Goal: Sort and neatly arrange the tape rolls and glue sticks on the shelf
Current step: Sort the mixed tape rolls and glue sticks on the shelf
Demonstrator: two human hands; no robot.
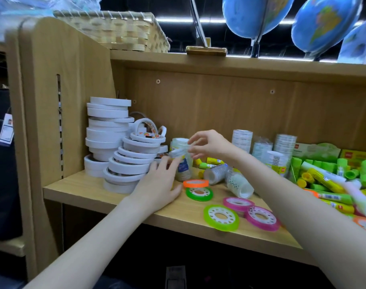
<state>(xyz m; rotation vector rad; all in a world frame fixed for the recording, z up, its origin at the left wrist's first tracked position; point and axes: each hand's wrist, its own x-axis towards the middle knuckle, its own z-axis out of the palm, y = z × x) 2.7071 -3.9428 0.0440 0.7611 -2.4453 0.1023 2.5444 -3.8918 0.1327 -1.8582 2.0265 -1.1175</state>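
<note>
Tall stacks of white tape rolls (107,130) stand at the left of the wooden shelf (84,188), with a leaning pile (132,161) in front of them. My left hand (159,184) lies flat by that pile, its straight fingers reaching its right side. My right hand (207,144) hovers above and pinches a small, blurred white tape roll (176,152) at its fingertips. Orange (195,183), green (199,193) and pink (238,203) rolls lie flat near the front. Green and yellow glue sticks (323,178) are heaped at the right.
Clear-wrapped tape packs lie on their sides (239,183) and stand at the back (242,138). A wrapped pack (183,167) stands under my right hand. Green and yellow cartons (315,152) sit behind the glue sticks. A woven basket (119,30) and globes (255,15) occupy the upper shelf.
</note>
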